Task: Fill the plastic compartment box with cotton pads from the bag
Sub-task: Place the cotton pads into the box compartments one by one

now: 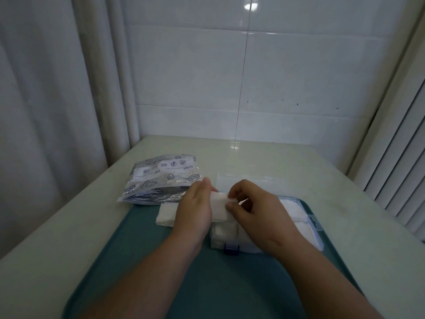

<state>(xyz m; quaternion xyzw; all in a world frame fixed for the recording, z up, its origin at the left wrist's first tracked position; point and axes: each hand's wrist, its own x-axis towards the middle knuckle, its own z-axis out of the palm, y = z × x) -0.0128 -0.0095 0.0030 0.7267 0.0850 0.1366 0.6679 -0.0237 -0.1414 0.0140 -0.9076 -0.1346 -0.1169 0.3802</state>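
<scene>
1. cotton pads (218,204), a small white stack, are held just above the left part of the plastic compartment box (305,226), between the two hands.
2. the left hand (195,208) wraps round the stack's left end; the right hand (255,208) pinches its right end with thumb and curled fingers. the hands are close together, joined only by the stack.
3. the box sits on a teal tray (207,284), right of its middle, with a blue latch (231,247) facing the person and a clear lid (250,180) lying open behind it.
4. white pads show in the box's right compartments and in the front left one; the right hand and forearm hide the middle of the box.
5. a loose pile of pads (165,214) lies on the tray just left of the left hand, partly covered by it.
6. the bag (161,180), printed with shells, lies on the pale table (299,157) at the tray's far left edge, just behind the pile.
7. a white tiled wall (276,77) stands behind the table, a curtain (57,100) to the left and a slatted panel (400,157) to the right.
</scene>
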